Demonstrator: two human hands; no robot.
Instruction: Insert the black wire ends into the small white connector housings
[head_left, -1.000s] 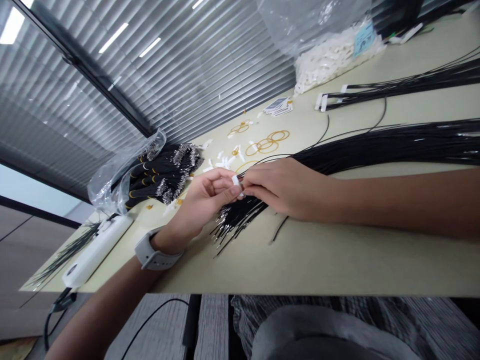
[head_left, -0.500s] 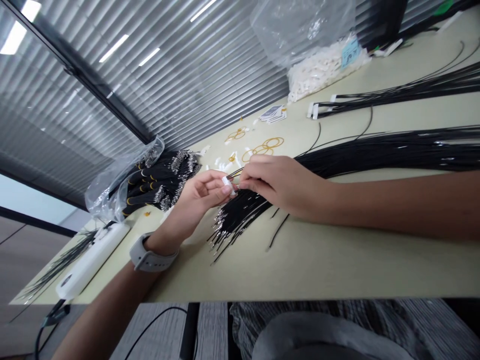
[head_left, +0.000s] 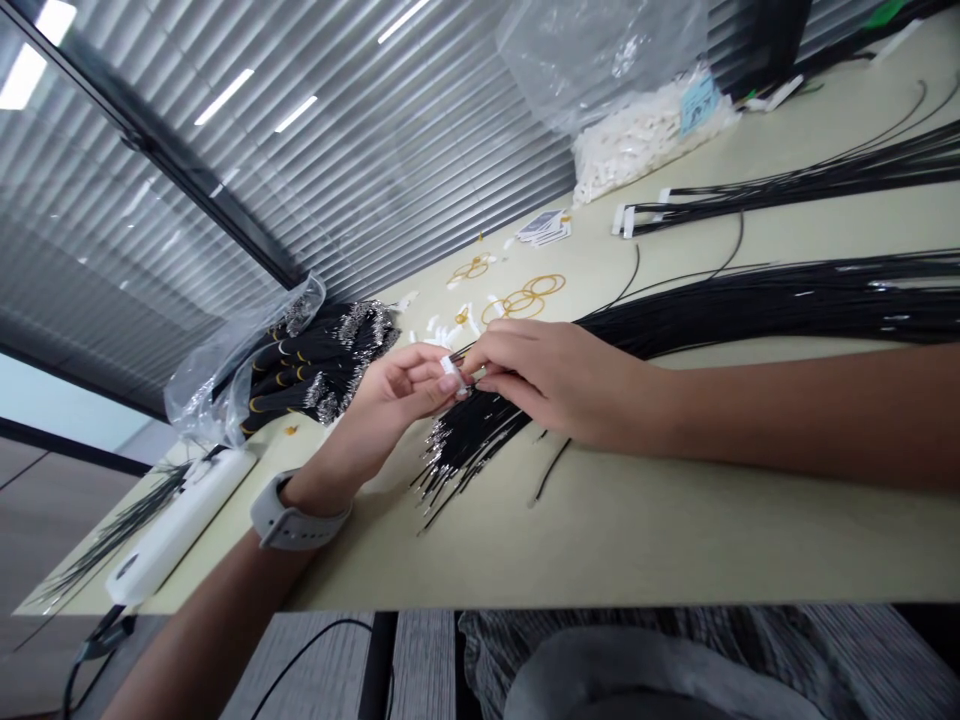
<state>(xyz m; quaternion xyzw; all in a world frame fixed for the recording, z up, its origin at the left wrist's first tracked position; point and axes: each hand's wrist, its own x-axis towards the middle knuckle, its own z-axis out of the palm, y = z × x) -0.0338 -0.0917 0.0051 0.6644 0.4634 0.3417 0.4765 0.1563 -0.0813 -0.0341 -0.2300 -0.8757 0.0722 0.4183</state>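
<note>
Left hand (head_left: pixel 397 392) pinches small white plastic connector (head_left: pixel 451 370); right hand (head_left: pixel 555 382) pinches thin black wires (head_left: pixel 480 432) against it, above pale cream worktop (head_left: pixel 675 530); grey slatted window blinds (head_left: pixel 420 170) behind.

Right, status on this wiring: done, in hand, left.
Done, it seems: the far black wire bundle, white connectors on its ends. In hand: the left hand pinches a white connector, the right hand holds wire ends to it. Left: the loose black wire bundle and bagged white connectors.

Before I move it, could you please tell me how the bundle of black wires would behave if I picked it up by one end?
The black wires are probably floppy, since loose strands curve across the table. Each looks thin and likely light. Their ends fan apart near the right hand, so they would probably splay or tangle rather than lift as one piece.
</note>
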